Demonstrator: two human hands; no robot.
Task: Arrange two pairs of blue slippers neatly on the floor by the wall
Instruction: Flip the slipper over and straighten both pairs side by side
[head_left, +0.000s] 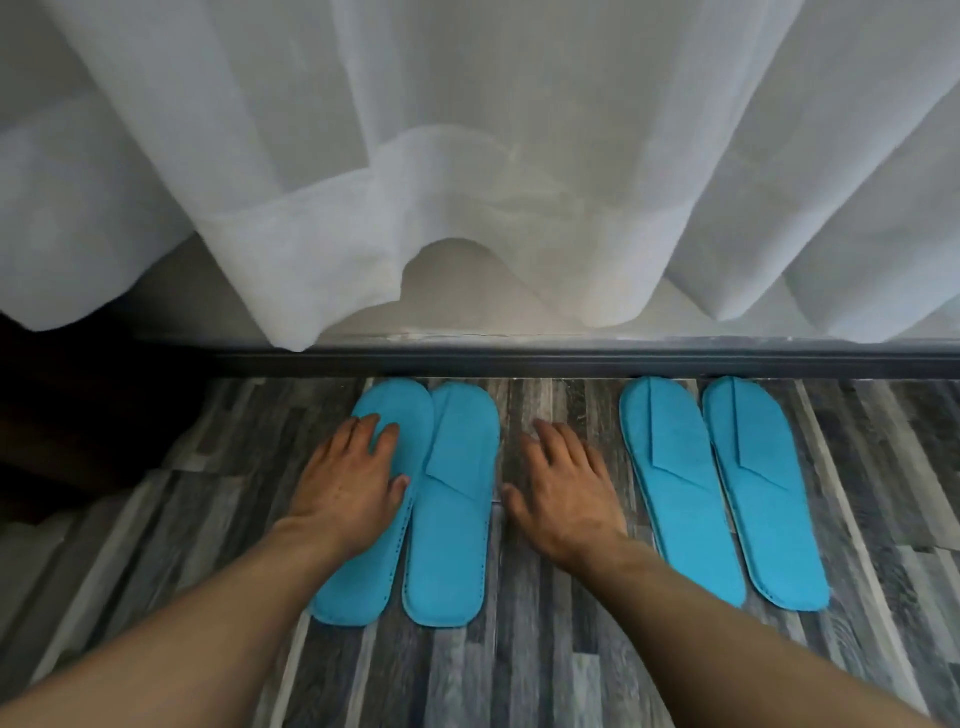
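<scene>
- Blue slippers lie flat on the grey wood-look floor (524, 649), four of them in two pairs, toes against the dark skirting board (571, 359).
- From the head camera, the left pair has its outer slipper (358, 571) and inner slipper (452, 519) touching side by side, both pointing at the wall.
- The right pair, slipper (680, 499) and slipper (763, 499), sits well apart from the left pair, its two soles just beside each other and slanting a little to the right at the heels.
- The left hand (348, 483) rests palm-down on the outer slipper of the left pair, fingers spread and flat, gripping nothing.
- The right hand (563, 493) is spread loosely over bare floor between the two pairs, empty; whether it touches the boards I cannot tell.
- A sheer white curtain (467, 156) hangs above the skirting board, its hem clear of the slippers.
</scene>
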